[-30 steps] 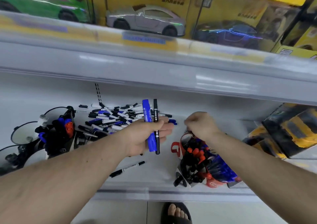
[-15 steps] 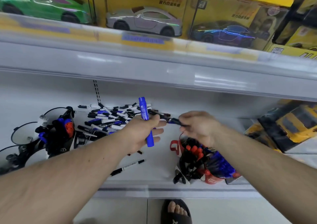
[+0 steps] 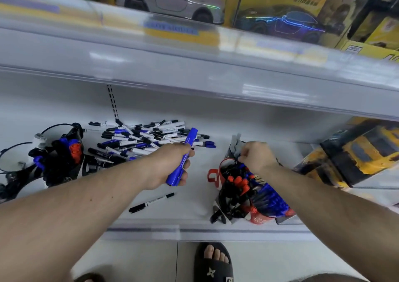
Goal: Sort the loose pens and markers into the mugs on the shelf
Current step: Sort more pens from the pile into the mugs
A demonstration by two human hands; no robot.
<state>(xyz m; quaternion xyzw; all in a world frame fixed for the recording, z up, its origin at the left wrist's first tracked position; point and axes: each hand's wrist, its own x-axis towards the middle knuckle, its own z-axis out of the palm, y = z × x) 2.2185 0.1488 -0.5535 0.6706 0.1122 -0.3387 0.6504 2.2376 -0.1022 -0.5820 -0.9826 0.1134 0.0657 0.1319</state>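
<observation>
Blue marker [image 3: 183, 158]: I have it in my left hand [image 3: 170, 167], fingers curled round the barrel, cap end tilted up and away from me. It hangs above the shelf, between the loose pile and the right-hand mugs.
Right hand [image 3: 257, 157]: fingers bunched downward over the mugs on the right. It is blurred, so I cannot tell whether I am pinching a pen or have just let one go.
Right mugs [image 3: 254, 197]: a cluster near the shelf's front edge, packed with black, orange-capped and blue-capped pens. This part looks well advanced.
Left mugs [image 3: 58, 158]: another cluster at the far left, also holding black, blue and orange pens. The pale round rims beside it look like mugs not yet filled, though I cannot be sure.
Loose pile [image 3: 149, 139]: a big heap of white-barrelled and black pens lies at the back of the shelf, unsorted.
Stray pen [image 3: 151, 202]: one black-and-white pen lies alone near the front edge.
Progress: my judgement is about halfway, with plenty left.
Shelf [image 3: 190, 208]: white, smooth shop shelving.
Upper shelf: boxed toy cars [image 3: 170, 1].
Far right: a yellow boxed toy [image 3: 358, 152].
Floor: pale tiles, and my foot in a black sandal [image 3: 213, 262].
</observation>
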